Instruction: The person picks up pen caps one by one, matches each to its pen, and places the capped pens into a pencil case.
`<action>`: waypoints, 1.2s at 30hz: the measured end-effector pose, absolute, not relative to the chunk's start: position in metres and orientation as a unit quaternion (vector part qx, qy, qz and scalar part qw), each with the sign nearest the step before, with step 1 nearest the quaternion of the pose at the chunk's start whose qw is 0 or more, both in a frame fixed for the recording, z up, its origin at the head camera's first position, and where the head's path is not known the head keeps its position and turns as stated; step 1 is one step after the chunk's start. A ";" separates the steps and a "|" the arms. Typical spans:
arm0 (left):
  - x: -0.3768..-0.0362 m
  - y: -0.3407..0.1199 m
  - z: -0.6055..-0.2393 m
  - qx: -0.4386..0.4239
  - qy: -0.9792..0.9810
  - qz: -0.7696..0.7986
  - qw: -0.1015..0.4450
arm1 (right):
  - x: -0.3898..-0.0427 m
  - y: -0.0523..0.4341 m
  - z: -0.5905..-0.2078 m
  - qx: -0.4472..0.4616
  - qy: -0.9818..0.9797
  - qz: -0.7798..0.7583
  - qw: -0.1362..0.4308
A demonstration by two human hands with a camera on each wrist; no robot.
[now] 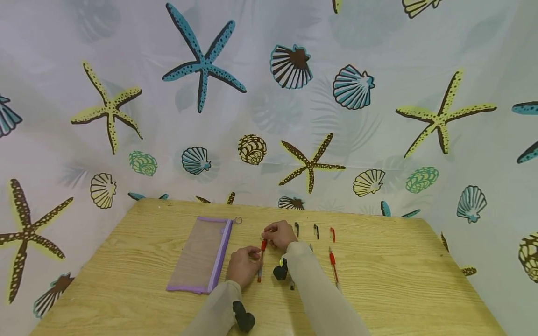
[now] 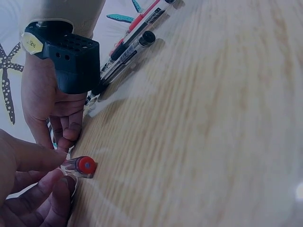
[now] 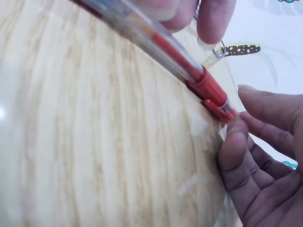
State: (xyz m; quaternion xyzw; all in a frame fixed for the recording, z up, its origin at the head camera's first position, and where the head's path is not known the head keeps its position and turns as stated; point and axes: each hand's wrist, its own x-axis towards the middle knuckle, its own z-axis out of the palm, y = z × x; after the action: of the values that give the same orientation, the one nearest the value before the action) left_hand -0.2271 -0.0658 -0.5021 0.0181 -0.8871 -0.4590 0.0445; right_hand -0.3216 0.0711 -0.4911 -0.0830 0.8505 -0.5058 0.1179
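A clear pen with a red cap point(image 1: 261, 261) lies on the wooden table point(image 1: 399, 280) between my hands. My left hand point(image 1: 244, 265) grips its barrel; the left wrist view shows the pen's red end point(image 2: 86, 166) sticking out past my left hand point(image 2: 28, 189). My right hand point(image 1: 279, 234) pinches the red cap point(image 3: 209, 90) at the far end, with my right fingertips point(image 3: 236, 130) on it. Left-hand fingers point(image 3: 213, 21) curl over the barrel. A purple-edged mesh pouch point(image 1: 201, 254) lies just left of my hands.
Three loose caps, two black point(image 1: 296, 229) point(image 1: 315, 231) and one red point(image 1: 332, 234), lie in a row right of my right hand. A red pen point(image 1: 333, 267) lies further right, and black pens point(image 2: 128, 47) sit under my right forearm. A shell-patterned curtain point(image 1: 269, 116) surrounds the table.
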 end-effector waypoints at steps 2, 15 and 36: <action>-0.227 -0.065 -0.502 0.020 -0.887 -0.458 0.046 | -0.322 0.072 -0.493 -0.087 0.850 -0.506 0.116; -0.225 -0.065 -0.498 0.028 -0.879 -0.474 0.046 | -0.324 0.077 -0.490 -0.105 0.863 -0.487 0.084; -0.221 -0.056 -0.485 -0.035 -0.851 -0.522 0.037 | -0.326 0.099 -0.468 -0.094 0.879 -0.464 0.055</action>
State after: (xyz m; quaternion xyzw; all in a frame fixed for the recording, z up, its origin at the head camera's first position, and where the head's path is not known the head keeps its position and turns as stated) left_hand -0.2214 -0.0555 -0.4851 -0.0352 -0.8514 -0.5220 0.0373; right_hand -0.3260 0.0987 -0.4680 -0.0944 0.8788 -0.4645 0.0554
